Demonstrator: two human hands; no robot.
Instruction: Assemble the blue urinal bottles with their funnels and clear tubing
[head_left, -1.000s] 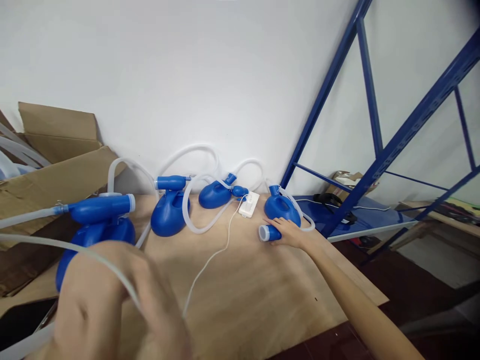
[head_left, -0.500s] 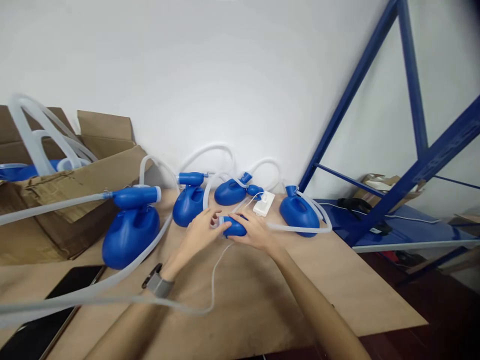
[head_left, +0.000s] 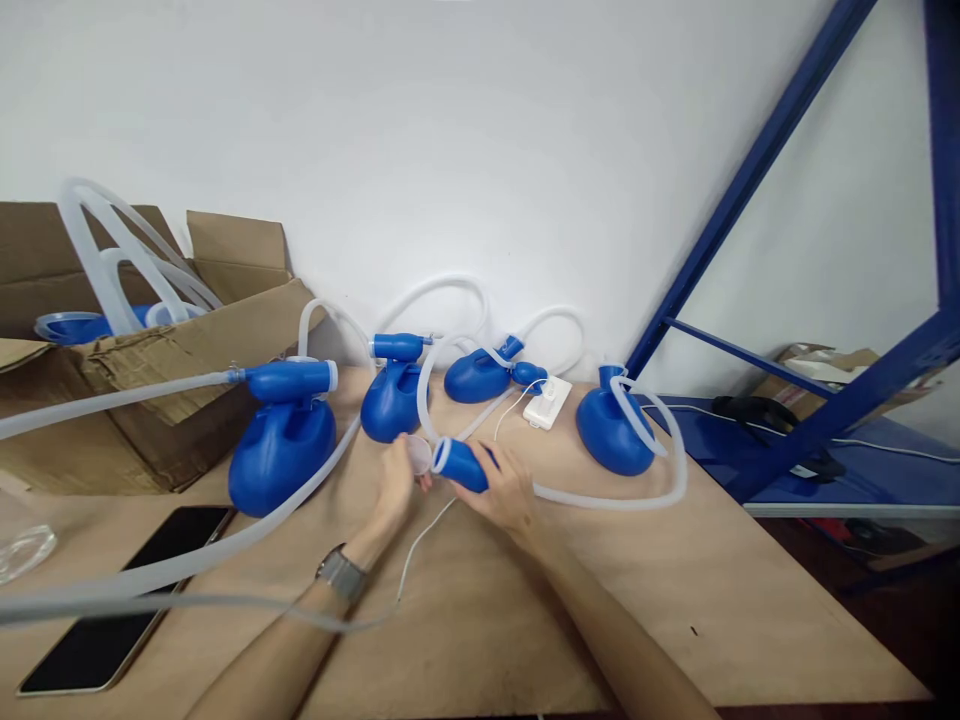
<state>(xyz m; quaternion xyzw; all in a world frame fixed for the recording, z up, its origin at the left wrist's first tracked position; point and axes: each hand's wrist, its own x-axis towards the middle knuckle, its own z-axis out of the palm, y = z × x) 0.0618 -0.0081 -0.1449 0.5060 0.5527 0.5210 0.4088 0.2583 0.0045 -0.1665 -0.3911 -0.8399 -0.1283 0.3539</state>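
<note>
Over the wooden desk [head_left: 675, 620], the right hand [head_left: 510, 492] grips a blue plastic nozzle [head_left: 459, 464] while the left hand [head_left: 396, 484] pinches its translucent round cap [head_left: 418, 454].

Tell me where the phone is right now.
The black phone lies flat on the wooden table at the lower left of the head view, below the nearest blue bottle and left of the left hand.

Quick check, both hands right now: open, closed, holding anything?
Left hand: closed on a small translucent cap.
Right hand: closed on the blue tube end piece, with the white hose trailing from it.
</note>
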